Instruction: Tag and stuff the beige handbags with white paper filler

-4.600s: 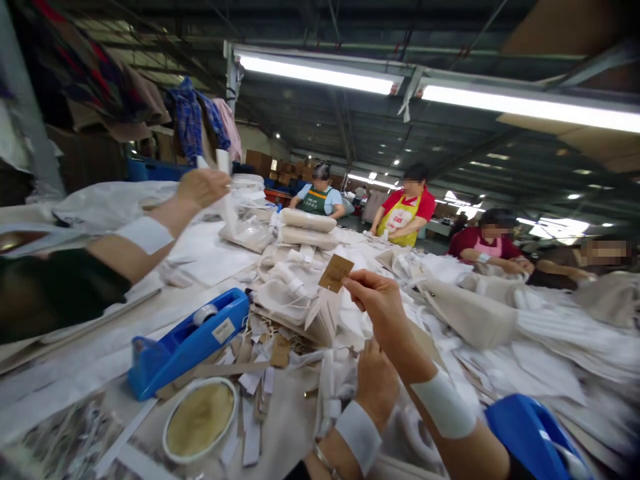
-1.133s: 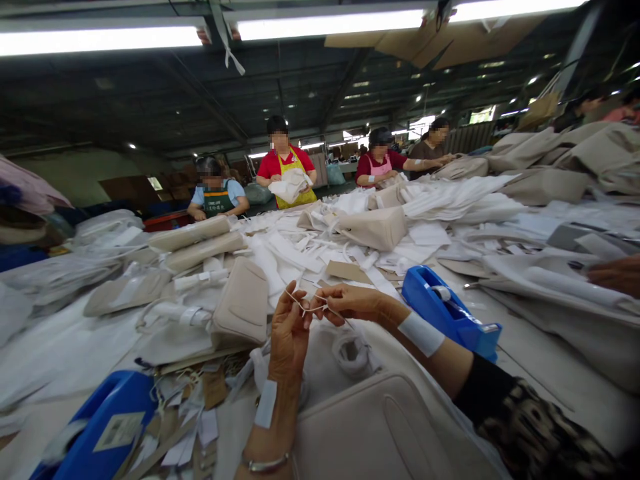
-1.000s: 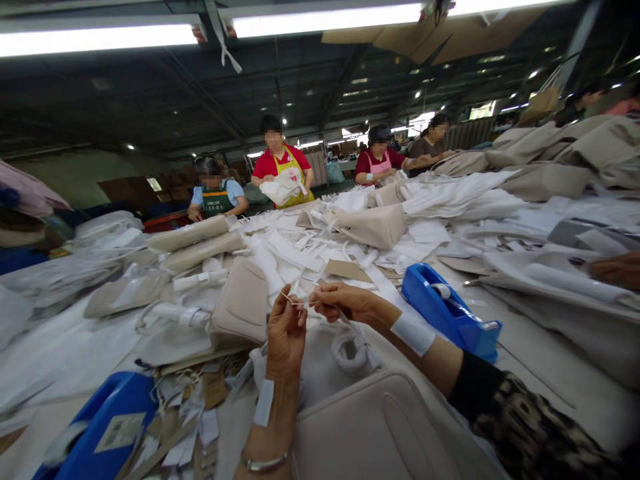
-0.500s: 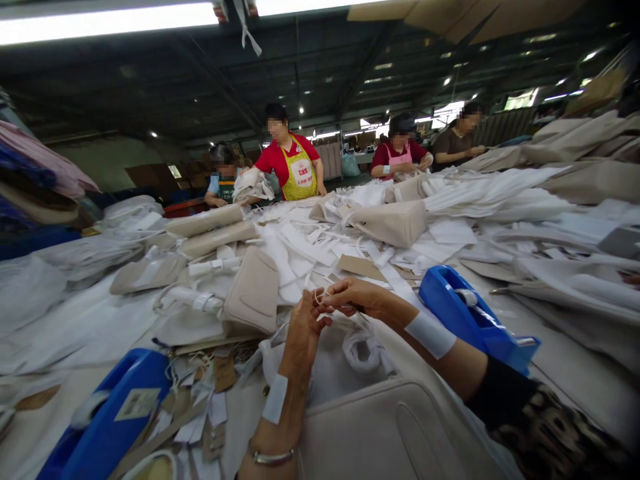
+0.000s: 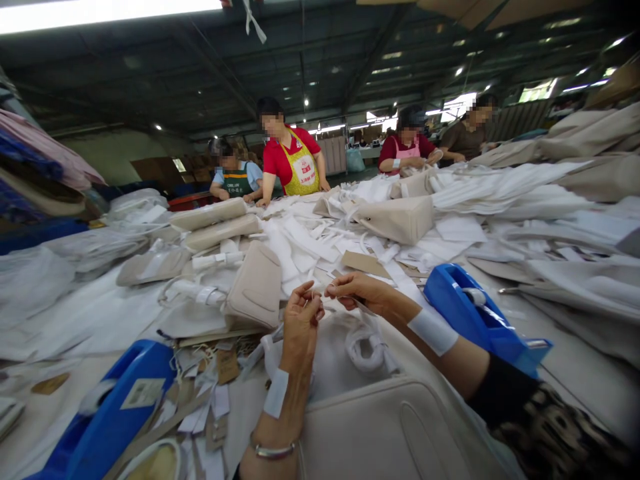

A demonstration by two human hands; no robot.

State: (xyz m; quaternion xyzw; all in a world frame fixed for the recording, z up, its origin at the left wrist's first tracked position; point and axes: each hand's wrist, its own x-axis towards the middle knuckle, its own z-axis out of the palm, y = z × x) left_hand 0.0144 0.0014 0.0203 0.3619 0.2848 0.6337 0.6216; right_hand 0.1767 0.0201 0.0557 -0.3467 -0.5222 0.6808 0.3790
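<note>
My left hand [image 5: 301, 322] and my right hand [image 5: 356, 292] are raised close together over the table, each pinching an end of a thin white string [image 5: 320, 293]. Both hands have their fingertips pressed together. Below them lies a beige bag [image 5: 385, 433] with a paper-wrapped handle [image 5: 367, 347] near its top. A white strip is stuck on each wrist.
A blue tape dispenser [image 5: 480, 317] stands right of my hands, another [image 5: 110, 413] at the lower left beside paper tags [image 5: 223, 367] and a round dish [image 5: 153, 463]. Beige bags [image 5: 255, 283] and white wrapping paper [image 5: 310, 243] cover the long table. Several people work at the far side.
My hands have drawn the string shorter and come nearly together. The view has tilted and shifted a little. The person in red has put down the white bundle.
</note>
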